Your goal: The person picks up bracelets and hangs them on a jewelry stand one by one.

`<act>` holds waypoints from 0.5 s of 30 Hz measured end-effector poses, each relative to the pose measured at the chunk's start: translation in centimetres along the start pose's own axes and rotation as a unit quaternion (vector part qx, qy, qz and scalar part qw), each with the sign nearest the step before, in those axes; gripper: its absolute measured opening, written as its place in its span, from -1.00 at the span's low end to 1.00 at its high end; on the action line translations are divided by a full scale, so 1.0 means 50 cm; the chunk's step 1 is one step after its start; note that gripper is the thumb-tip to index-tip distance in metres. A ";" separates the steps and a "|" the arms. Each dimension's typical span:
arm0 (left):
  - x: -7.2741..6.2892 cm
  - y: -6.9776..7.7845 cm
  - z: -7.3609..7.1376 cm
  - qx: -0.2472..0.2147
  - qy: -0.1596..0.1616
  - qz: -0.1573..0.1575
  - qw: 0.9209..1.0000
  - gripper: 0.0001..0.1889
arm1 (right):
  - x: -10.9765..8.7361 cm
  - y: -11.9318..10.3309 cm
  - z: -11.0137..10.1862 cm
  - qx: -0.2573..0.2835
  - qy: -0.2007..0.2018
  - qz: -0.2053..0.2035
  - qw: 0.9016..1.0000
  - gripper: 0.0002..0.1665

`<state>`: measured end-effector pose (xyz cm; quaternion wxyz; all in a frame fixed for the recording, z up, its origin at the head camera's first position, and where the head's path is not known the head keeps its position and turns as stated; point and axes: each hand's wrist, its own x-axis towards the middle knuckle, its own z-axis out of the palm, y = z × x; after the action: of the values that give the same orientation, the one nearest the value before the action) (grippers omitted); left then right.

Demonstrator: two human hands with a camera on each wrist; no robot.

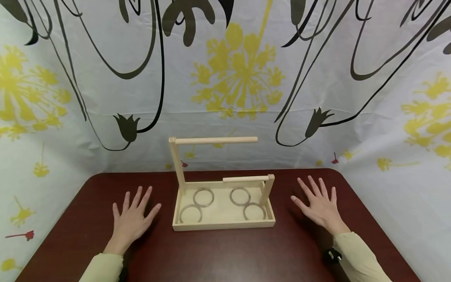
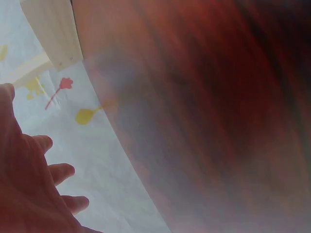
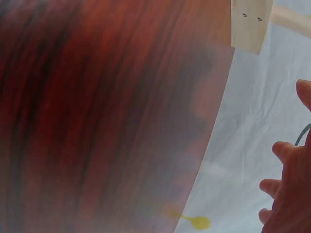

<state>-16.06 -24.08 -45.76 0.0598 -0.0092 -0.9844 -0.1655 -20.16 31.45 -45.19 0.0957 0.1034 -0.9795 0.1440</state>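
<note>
A pale wooden tray stands in the middle of the table in the head view. From its left end rises a tall post with a long dowel pointing right; a shorter post at the right end carries a dowel pointing left. Several thin rings lie flat inside, in a left pair and a right pair. To the left of the tray is my left hand, fingers spread, holding nothing. My right hand is likewise spread and bare on the other side, apart from the tray.
The dark red-brown table has rounded far corners. Behind it and along both sides hangs a white cloth with yellow, black and red plant prints. A black device is strapped at the right wrist.
</note>
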 end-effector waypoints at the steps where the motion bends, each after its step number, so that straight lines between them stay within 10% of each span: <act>1: -0.001 0.004 0.001 0.002 -0.001 0.001 1.000 -0.17 | -0.001 -0.001 0.002 0.001 0.002 -0.001 1.000 -0.10; 15: 0.013 0.086 0.032 -0.016 -0.040 0.069 0.997 -0.14 | 0.005 -0.030 0.025 0.019 0.012 -0.015 1.000 -0.21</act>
<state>-16.74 -19.51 -45.77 0.0312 -0.0846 -0.9802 -0.1761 -20.25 29.60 -45.91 0.1075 0.1182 -0.9737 0.1622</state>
